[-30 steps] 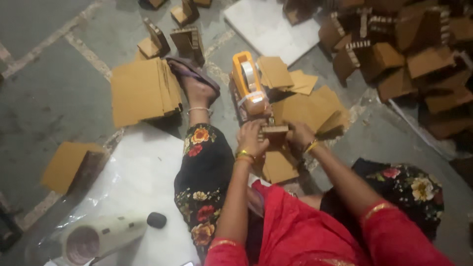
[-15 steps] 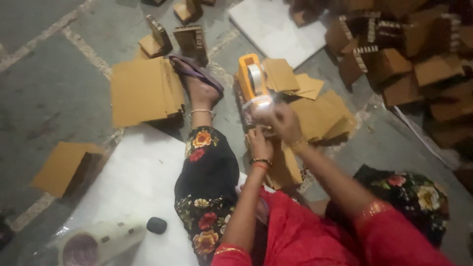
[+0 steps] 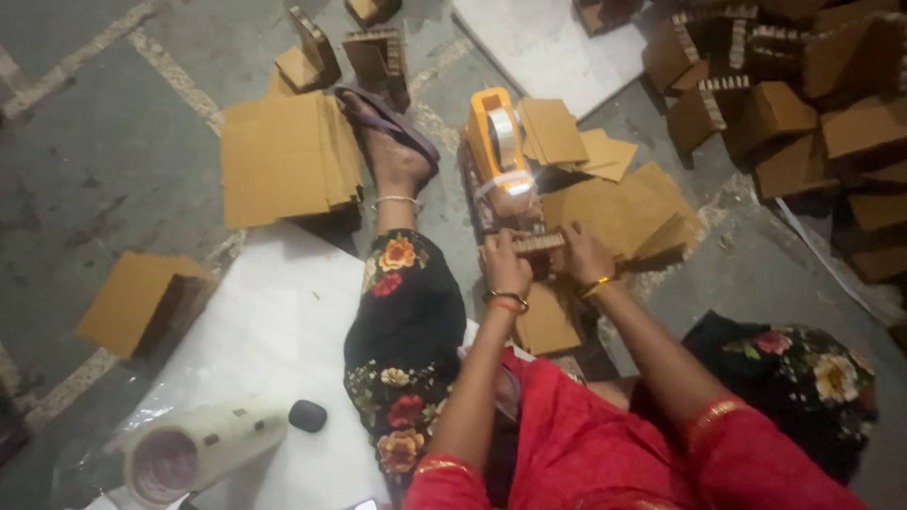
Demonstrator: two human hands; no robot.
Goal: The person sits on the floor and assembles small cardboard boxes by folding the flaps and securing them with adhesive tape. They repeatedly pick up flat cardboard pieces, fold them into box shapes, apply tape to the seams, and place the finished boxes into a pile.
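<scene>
The left hand and the right hand both close their grip on a small folded brown corrugated-cardboard piece, one at each end, fingers curled over its ribbed top edge. The piece sits on the floor right at the near end of the orange tape dispenser with its clear tape roll, which stands on a low wooden base between the person's legs.

Just beyond the right hand lies a loose pile of flat brown cardboard sheets; another flat cardboard piece lies under the wrists. To the left, past the outstretched leg in black floral cloth and the sandalled foot, a neat stack of larger cardboard sheets rests on the grey concrete floor. Finished brown cartons are heaped at the far right, and a big pale roll lies on the white sheet at the near left.

A likely risk is the tape strip sticking crooked or wrinkling if the piece shifts between the two grips; fingers held close to the dispenser's cutter could also catch on it.

Compared with half a second earlier, both hands have come down from the top of the dispenser to the floor in front of it, and the right hand now shares the cardboard instead of reaching up at the tape.
</scene>
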